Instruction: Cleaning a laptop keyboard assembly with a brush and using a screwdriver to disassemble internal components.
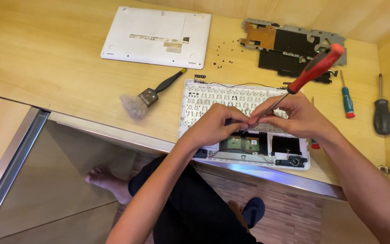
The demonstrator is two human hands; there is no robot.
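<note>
Red-handled screwdriver (310,72) slants down into the opened white laptop chassis (244,124) at the wooden desk's (46,54) near edge, right hand (294,118) pinching the shaft and left hand's (217,124) fingertips pressed together at the tip; best kept square on the screw, light pressure.

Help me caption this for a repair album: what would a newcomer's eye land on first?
First the red-handled screwdriver, slanting up from both hands, the left hand and right hand meeting at its tip over the opened white laptop base at the desk's front edge. Next, the white bottom cover lying at the back left, and the dusting brush left of the base.
</note>
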